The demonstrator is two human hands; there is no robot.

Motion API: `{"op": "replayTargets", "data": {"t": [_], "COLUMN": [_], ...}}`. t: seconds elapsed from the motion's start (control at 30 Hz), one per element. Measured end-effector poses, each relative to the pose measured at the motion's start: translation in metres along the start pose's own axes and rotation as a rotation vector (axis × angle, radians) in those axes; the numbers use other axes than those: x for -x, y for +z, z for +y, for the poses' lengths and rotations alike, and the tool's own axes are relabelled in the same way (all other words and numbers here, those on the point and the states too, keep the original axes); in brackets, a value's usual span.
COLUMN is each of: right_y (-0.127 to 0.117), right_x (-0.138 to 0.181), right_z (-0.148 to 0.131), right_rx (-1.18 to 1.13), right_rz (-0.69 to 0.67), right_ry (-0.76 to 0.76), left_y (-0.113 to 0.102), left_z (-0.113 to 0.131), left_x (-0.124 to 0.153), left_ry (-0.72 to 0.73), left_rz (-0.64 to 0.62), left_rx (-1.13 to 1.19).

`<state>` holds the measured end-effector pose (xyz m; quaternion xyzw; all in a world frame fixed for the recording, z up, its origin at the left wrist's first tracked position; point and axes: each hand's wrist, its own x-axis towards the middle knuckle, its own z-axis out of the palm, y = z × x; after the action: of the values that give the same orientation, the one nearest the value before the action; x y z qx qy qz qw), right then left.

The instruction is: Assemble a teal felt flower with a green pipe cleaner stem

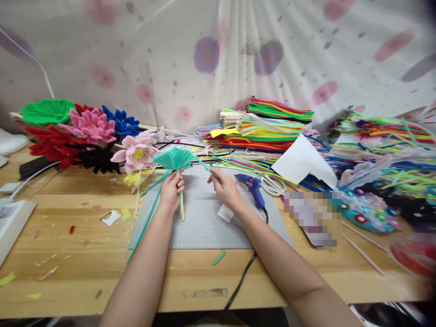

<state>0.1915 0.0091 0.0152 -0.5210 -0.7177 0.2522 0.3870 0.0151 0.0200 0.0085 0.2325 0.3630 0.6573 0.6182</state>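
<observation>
Above the grey cutting mat, my left hand is closed around the stem base of a teal fan-shaped piece made of pipe cleaners. Loose teal pipe cleaners trail down to the left of that hand, and a pale yellowish stem end pokes out below it. My right hand pinches a teal pipe cleaner that runs up to the right edge of the fan. Just right of this hand lies a blue hot glue gun with a black cord.
Pipe-cleaner flowers and a green leaf disc stand at the back left. Bundled pipe cleaners are stacked behind the mat. White paper, scissors and a pixelated object lie right. A power strip sits left.
</observation>
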Motion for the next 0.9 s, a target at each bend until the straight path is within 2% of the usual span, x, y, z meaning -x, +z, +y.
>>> {"op": "replayTargets", "data": {"t": [0.1, 0.2, 0.37, 0.57, 0.77, 0.9], "right_y": [0.002, 0.002, -0.003, -0.004, -0.005, -0.007], "right_x": [-0.001, -0.007, -0.018, -0.025, -0.030, -0.032], "right_z": [-0.006, -0.009, -0.010, -0.011, -0.015, -0.019], "right_rx": [0.168, 0.317, 0.442, 0.482, 0.492, 0.527], "right_rz": [-0.009, -0.037, -0.051, -0.102, -0.133, -0.156], "right_ry": [-0.132, -0.188, -0.221, -0.203, -0.236, -0.254], "left_y": [0.003, 0.007, 0.012, 0.013, 0.013, 0.012], "left_z": [-0.001, 0.000, -0.003, -0.006, 0.002, 0.009], "left_x": [0.004, 0.005, 0.007, 0.010, 0.010, 0.011], "left_ry": [-0.010, 0.010, 0.079, 0.127, 0.033, -0.067], "left_rz": [-0.033, -0.016, 0.054, 0.051, 0.090, 0.029], "left_rx": [-0.064, -0.143, -0.264, -0.315, -0.235, -0.091]}}
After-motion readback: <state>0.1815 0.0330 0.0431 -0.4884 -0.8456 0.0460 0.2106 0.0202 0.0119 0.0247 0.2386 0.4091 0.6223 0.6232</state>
